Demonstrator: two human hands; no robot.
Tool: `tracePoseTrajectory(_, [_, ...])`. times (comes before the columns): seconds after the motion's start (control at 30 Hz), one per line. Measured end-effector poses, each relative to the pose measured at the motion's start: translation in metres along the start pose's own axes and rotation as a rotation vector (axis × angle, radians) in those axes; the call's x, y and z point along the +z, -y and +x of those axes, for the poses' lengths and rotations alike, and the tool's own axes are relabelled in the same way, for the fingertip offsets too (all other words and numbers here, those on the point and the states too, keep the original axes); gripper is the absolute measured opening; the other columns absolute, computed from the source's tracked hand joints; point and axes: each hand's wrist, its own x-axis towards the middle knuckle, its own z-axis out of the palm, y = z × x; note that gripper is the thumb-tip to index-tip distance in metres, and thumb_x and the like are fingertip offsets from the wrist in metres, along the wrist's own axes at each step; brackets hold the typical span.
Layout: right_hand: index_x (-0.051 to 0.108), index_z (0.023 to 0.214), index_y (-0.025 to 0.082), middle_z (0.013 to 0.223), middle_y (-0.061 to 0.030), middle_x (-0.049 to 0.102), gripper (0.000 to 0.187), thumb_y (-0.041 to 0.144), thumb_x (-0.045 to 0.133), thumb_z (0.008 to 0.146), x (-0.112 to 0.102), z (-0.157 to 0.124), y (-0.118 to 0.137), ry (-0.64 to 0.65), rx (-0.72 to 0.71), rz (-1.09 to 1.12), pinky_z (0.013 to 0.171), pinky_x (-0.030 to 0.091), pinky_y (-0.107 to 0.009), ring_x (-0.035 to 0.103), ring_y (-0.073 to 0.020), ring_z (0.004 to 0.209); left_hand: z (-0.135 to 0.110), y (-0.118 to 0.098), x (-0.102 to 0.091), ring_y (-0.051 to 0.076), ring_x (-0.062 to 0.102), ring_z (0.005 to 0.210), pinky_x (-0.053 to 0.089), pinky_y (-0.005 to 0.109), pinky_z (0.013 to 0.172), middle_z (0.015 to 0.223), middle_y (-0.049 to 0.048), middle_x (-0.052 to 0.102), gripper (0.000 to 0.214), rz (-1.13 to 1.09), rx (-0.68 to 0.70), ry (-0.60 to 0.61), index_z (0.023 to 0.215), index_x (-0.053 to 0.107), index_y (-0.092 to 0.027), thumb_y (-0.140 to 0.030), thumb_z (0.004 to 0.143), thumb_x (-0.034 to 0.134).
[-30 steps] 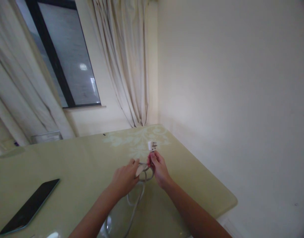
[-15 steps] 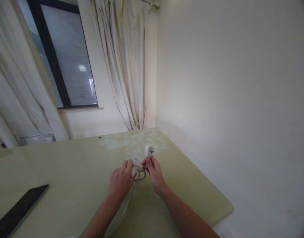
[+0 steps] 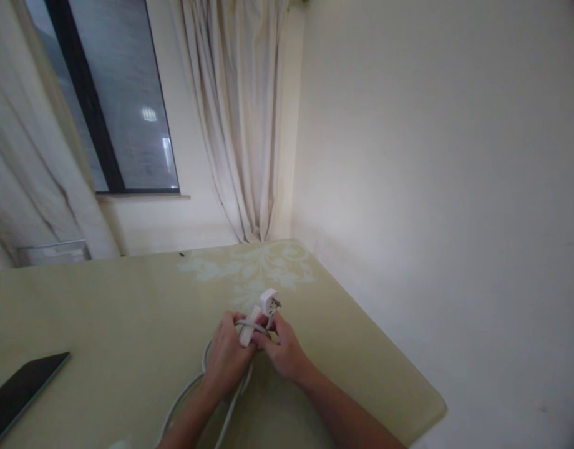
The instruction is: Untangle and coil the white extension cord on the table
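Observation:
My left hand (image 3: 227,352) is closed around a slim white block (image 3: 250,327), whose exact kind I cannot make out. A grey-white cable (image 3: 256,325) crosses over the front of this block. My right hand (image 3: 282,349) pinches the cable close below a white power plug (image 3: 269,301), its metal prongs pointing right. Both hands are nearly touching, above the table. More cable (image 3: 181,393) loops out past my left wrist and runs down toward the lower edge of the view.
A pale green table (image 3: 128,324) with a white floral pattern spreads beneath my hands. At the left lies a flat dark panel (image 3: 27,390). Behind the table are beige curtains (image 3: 240,125) and a window (image 3: 123,112); a white wall (image 3: 432,187) borders its right side.
The plug has come lower and left, nearer the white block. My right hand has moved closer to my left, and the cable now lies across the block. The view has shifted slightly.

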Motion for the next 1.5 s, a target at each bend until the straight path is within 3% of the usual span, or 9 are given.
tracePoseTrajectory(0.2, [0.074,0.11,0.023,0.109,-0.0095,0.074,0.023,0.035,0.072,0.09,-0.004,-0.004,-0.007,-0.042,-0.079,-0.18,0.099,0.05,-0.042,0.067,-0.0277,0.105,0.002,0.013,-0.011,0.028,0.068,0.118,0.055,0.039,0.097,0.13,0.0131,0.065,0.062,-0.585,-0.066,0.063,0.134,0.048,-0.021,-0.053,0.083,0.063])
tracePoseTrajectory(0.43, [0.076,0.113,0.024,0.114,-0.0116,0.075,0.025,0.036,0.067,0.093,-0.004,-0.008,-0.003,0.012,-0.148,-0.234,0.098,0.052,-0.044,0.069,-0.0301,0.107,0.009,0.007,-0.018,0.033,0.069,0.113,0.053,0.047,0.101,0.118,0.0146,0.073,0.071,-0.409,-0.081,0.049,0.121,0.071,-0.017,-0.067,0.07,0.076])
tracePoseTrajectory(0.7, [0.073,0.109,0.026,0.106,-0.0093,0.067,0.02,0.023,0.061,0.093,-0.002,-0.01,0.014,0.118,-0.315,-0.212,0.084,0.053,-0.034,0.065,-0.0234,0.096,0.013,0.006,-0.028,0.031,0.073,0.107,0.057,0.043,0.095,0.113,0.0158,0.079,0.063,-0.663,-0.149,0.17,0.113,0.071,-0.015,-0.056,0.067,0.084])
tracePoseTrajectory(0.87, [0.074,0.112,0.026,0.093,-0.007,0.07,0.02,0.036,0.067,0.096,0.004,-0.016,0.015,0.175,-0.397,-0.337,0.082,0.049,-0.036,0.063,-0.0233,0.088,0.018,-0.003,-0.043,0.031,0.071,0.115,0.055,0.043,0.095,0.119,0.0127,0.077,0.059,-0.796,-0.304,-0.236,0.115,0.07,-0.017,-0.054,0.07,0.078])
tracePoseTrajectory(1.0, [0.076,0.116,0.028,0.094,-0.0074,0.074,0.026,0.043,0.065,0.098,0.005,-0.01,0.004,0.179,-0.385,-0.334,0.081,0.051,-0.036,0.065,-0.0226,0.083,0.033,0.017,-0.064,0.028,0.07,0.116,0.053,0.037,0.088,0.118,0.008,0.076,0.055,-0.918,-0.422,-0.611,0.109,0.07,-0.02,-0.055,0.068,0.076])
tracePoseTrajectory(1.17, [0.077,0.119,0.029,0.095,-0.0062,0.076,0.033,0.049,0.059,0.1,-0.002,0.003,-0.003,0.168,-0.305,-0.28,0.082,0.053,-0.036,0.069,-0.023,0.086,0.049,0.047,-0.085,0.024,0.071,0.108,0.051,0.031,0.075,0.12,0.0076,0.072,0.053,-0.908,-0.475,-0.826,0.109,0.061,-0.022,-0.055,0.067,0.07])
tracePoseTrajectory(1.27, [0.076,0.122,0.027,0.097,-0.0056,0.075,0.034,0.046,0.057,0.101,-0.007,0.004,-0.004,0.132,-0.248,-0.253,0.086,0.052,-0.036,0.068,-0.0228,0.09,0.05,0.057,-0.081,0.027,0.07,0.109,0.051,0.034,0.076,0.119,0.0082,0.072,0.054,-0.836,-0.489,-0.782,0.109,0.059,-0.022,-0.057,0.068,0.067])
tracePoseTrajectory(1.4, [0.071,0.13,0.027,0.096,-0.005,0.073,0.038,0.045,0.06,0.099,-0.015,0.001,-0.005,0.144,-0.199,-0.313,0.083,0.051,-0.034,0.066,-0.0212,0.087,0.046,0.063,-0.058,0.033,0.071,0.103,0.054,0.044,0.082,0.098,0.0098,0.075,0.044,-0.716,-0.47,-0.55,0.092,0.065,-0.02,-0.056,0.068,0.066])
tracePoseTrajectory(1.5, [0.071,0.129,0.029,0.093,-0.0051,0.073,0.035,0.044,0.058,0.1,-0.015,0.0,-0.005,0.152,-0.153,-0.34,0.08,0.05,-0.034,0.066,-0.0217,0.082,0.045,0.06,-0.047,0.032,0.07,0.107,0.053,0.046,0.092,0.103,0.0116,0.074,0.044,-0.614,-0.42,-0.444,0.101,0.067,-0.019,-0.051,0.071,0.066])
